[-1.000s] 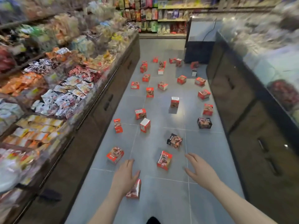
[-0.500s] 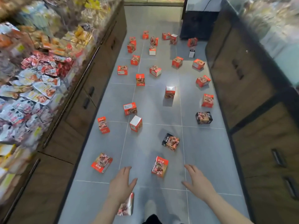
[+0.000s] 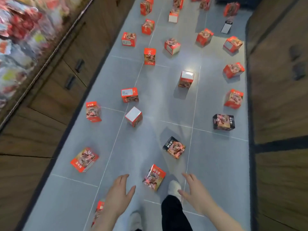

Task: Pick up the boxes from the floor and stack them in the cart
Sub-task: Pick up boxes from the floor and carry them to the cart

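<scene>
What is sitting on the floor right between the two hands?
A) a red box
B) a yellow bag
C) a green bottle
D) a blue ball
A: a red box lies on the grey floor tiles between the open left hand and the open right hand; neither hand touches it.

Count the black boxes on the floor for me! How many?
2. One black box lies mid-aisle, just ahead of both hands. The other sits farther right, near the right cabinet. More might be out of view.
</scene>
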Motion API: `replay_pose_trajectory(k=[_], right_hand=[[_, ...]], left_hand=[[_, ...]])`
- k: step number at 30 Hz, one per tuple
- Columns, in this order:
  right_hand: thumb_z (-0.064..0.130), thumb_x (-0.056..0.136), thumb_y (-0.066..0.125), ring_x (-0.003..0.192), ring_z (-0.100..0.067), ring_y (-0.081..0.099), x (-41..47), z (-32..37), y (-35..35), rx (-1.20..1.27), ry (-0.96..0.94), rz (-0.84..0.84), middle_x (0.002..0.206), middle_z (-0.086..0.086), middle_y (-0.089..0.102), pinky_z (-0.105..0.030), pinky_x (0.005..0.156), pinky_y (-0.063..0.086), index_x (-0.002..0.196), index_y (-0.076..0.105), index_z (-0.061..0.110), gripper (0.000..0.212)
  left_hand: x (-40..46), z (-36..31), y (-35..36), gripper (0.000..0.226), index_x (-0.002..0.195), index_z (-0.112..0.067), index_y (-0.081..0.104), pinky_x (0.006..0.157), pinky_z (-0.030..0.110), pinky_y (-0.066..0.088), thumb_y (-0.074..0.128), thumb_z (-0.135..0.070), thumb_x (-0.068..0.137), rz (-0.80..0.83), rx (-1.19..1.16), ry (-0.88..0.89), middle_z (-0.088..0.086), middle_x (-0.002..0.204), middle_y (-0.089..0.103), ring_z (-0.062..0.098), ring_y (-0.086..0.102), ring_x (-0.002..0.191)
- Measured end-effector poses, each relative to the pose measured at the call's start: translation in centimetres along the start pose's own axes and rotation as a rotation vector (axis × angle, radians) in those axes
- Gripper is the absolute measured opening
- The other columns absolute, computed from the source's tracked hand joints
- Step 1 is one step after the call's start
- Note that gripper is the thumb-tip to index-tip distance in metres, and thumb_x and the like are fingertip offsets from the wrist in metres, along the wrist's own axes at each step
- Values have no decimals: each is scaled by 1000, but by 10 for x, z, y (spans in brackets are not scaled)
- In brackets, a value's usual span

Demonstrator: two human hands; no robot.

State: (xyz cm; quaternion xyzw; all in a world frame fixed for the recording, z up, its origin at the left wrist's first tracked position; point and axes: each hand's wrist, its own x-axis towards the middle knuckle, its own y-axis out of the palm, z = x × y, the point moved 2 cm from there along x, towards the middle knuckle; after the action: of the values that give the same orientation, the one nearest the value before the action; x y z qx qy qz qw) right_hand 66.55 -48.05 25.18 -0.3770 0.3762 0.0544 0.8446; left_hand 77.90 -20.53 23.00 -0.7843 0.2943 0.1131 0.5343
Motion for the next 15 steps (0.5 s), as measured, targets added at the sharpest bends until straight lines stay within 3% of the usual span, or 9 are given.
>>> replay_pose_trajectory(k=[4, 6, 12, 15], right_hand=[[40, 92, 56, 128, -11, 39, 79, -27, 25, 13, -25, 12, 143, 6, 33, -15, 92, 31, 146, 28, 23, 63], [42, 92, 55, 130, -12, 37, 120, -40, 52, 16, -41, 47, 144, 6, 31, -21, 98, 35, 146, 28, 23, 64], [39, 90, 59, 121, -19, 47, 243, -82, 161, -26, -113, 136, 138, 2, 39, -29, 101, 38, 141, 35, 19, 60], [42, 88, 60, 125, -23, 43, 302, -109, 210, -97, -156, 140, 136, -1, 41, -34, 102, 38, 140, 37, 17, 62]], left_hand=[[47, 5, 68, 67, 133, -9, 47, 102, 34, 38, 43, -57, 86, 60, -114, -116, 5, 130, 51, 23, 46, 123], [70, 18, 106, 62, 134, -9, 45, 104, 32, 34, 49, -51, 89, 68, -175, -169, 5, 131, 50, 21, 44, 124], [133, 94, 249, 71, 140, -10, 38, 105, 32, 33, 47, -56, 88, 130, -248, -360, 6, 140, 44, 21, 39, 130], [153, 119, 317, 68, 144, -7, 31, 108, 30, 29, 49, -48, 93, 170, -342, -471, 8, 145, 39, 22, 37, 132]])
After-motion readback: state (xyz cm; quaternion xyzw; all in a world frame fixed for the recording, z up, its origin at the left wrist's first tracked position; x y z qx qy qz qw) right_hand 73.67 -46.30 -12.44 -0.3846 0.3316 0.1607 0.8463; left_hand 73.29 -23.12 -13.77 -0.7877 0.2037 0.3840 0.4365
